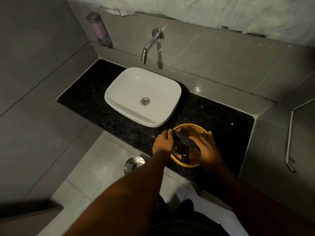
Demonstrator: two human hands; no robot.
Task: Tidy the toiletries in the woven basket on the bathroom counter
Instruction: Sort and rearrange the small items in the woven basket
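A round woven basket (pixel 190 129) sits near the front edge of the black granite counter (pixel 105 106), right of the sink. Inside lie small dark toiletry boxes (pixel 183 154) with pale logos. A long dark packet (pixel 185 139) lies across the basket, held at both ends. My left hand (pixel 162 142) grips its left end at the basket's left rim. My right hand (pixel 207 151) covers its right end over the basket's right side. A tan object (pixel 211 136) peeks out behind the basket's right rim, mostly hidden.
A white vessel sink (pixel 129 92) stands left of the basket under a chrome wall spout (pixel 148 46). A soap dispenser (pixel 99 29) hangs on the left wall. A metal bin lid (pixel 133 163) is on the floor below the counter. A steel rail (pixel 289 138) runs along the right wall.
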